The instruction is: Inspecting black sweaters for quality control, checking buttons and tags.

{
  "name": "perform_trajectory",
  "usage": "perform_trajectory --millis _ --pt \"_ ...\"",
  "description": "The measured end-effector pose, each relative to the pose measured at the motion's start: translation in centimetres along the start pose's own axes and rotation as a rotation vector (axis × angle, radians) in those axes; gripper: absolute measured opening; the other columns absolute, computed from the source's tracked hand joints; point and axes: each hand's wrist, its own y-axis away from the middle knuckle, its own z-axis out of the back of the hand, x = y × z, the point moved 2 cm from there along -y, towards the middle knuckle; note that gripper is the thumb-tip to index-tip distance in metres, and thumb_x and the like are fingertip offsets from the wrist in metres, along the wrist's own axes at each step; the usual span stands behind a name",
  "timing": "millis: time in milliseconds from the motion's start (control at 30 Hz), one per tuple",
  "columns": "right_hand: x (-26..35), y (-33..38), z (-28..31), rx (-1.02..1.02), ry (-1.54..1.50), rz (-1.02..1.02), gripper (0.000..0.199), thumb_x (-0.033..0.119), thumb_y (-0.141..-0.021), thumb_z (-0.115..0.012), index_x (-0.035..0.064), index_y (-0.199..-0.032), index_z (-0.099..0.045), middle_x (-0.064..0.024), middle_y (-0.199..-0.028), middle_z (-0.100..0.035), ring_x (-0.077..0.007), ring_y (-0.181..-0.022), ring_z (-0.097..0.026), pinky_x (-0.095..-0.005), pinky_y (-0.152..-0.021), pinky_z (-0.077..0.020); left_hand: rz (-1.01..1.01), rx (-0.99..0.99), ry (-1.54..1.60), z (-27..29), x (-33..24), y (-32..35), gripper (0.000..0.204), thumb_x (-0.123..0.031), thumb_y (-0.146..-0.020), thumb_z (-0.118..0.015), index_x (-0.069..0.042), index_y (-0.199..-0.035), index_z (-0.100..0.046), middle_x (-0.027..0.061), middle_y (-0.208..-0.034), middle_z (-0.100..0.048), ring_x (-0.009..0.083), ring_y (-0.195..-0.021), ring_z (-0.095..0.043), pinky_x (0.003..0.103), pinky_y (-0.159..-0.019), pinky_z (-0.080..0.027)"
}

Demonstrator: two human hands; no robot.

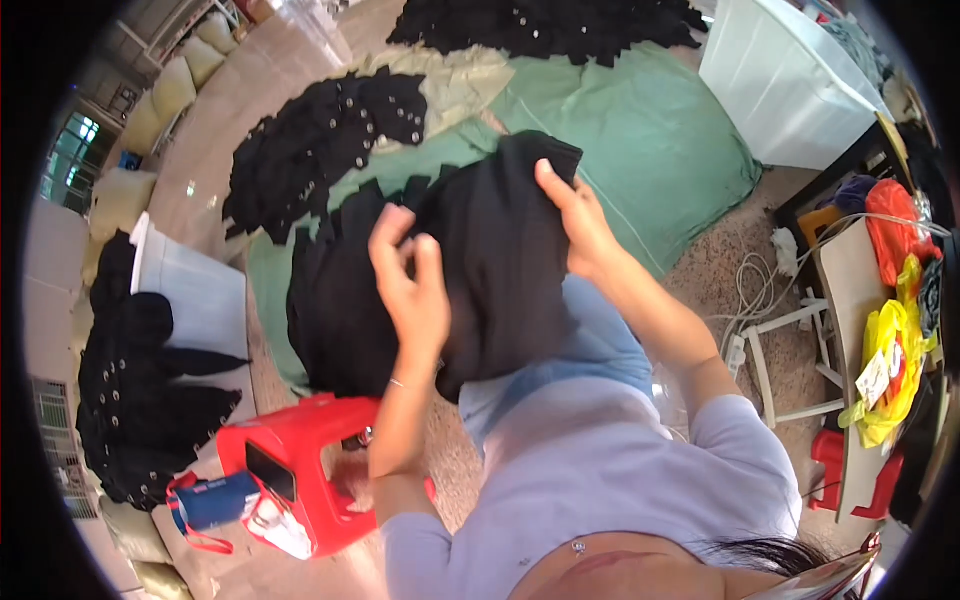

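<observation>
Across my lap lies a bundle of black cloth garments (500,270), folded over and bulky. My right hand (583,222) grips its far right part, with the thumb on top near the edge and the other fingers hidden beneath. Over the left part of the bundle is my left hand (412,285), slightly blurred, thumb and fingers curved and apart with nothing between them. I cannot tell whether it touches the cloth. Beyond the bundle, a green cloth sheet (620,130) covers the floor. A pile of black pieces with shiny metal rings (325,140) lies at its left side.
More black pieces (540,25) lie at the far edge. White bins stand at left (195,285) and far right (785,80). A red stool (310,425) at my left holds a phone (272,468) and a blue pouch (212,503). Cables (755,290) trail on the right floor.
</observation>
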Motion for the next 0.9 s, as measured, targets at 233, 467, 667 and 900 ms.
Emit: perform_trajectory --millis 233,467,667,900 --pt "-5.5 -1.1 11.7 -0.078 0.017 -0.189 0.069 0.058 -0.098 -0.039 0.0050 -0.142 -0.040 -0.0112 -0.136 -0.053 -0.0246 -0.121 -0.054 -0.0413 -0.105 -0.0431 0.045 0.244 -0.281 -0.6 0.2 18.4 0.013 0.001 -0.078 -0.075 0.001 -0.088 -0.068 0.0095 -0.076 -0.065 0.0167 -0.058 -0.059 0.026 -0.053 -0.047" --pt "-5.4 -0.8 12.7 -0.125 0.131 0.006 0.028 0.008 -0.096 -0.051 0.0009 -0.123 -0.056 -0.0076 -0.112 -0.066 -0.0173 -0.101 -0.064 -0.0308 -0.088 -0.0519 0.230 0.604 -0.363 -4.7 2.6 16.6 0.090 -0.015 -0.067 -0.084 -0.010 -0.143 -0.036 0.0269 -0.140 -0.035 0.0436 -0.128 -0.039 0.046 -0.104 -0.038" --pt "-3.5 1.1 9.9 -0.132 0.183 0.001 0.022 0.009 -0.096 -0.054 0.0002 -0.115 -0.061 -0.0066 -0.108 -0.067 -0.0150 -0.096 -0.065 -0.0294 -0.085 -0.0517 -0.091 0.380 -0.671 -7.8 6.8 14.9 0.078 -0.018 -0.070 -0.080 -0.011 -0.139 -0.042 0.0293 -0.134 -0.037 0.0449 -0.119 -0.044 0.048 -0.096 -0.040" --pt "-1.5 3.3 5.8 0.009 0.256 0.296 0.017 0.011 -0.097 -0.056 -0.0015 -0.106 -0.063 -0.0053 -0.100 -0.068 -0.0088 -0.085 -0.062 -0.0251 -0.076 -0.0510 -0.208 0.107 -0.698 -8.8 6.6 12.5 0.060 -0.015 -0.067 -0.076 -0.002 -0.122 -0.053 0.0265 -0.130 -0.045 0.0447 -0.117 -0.045 0.049 -0.096 -0.039"
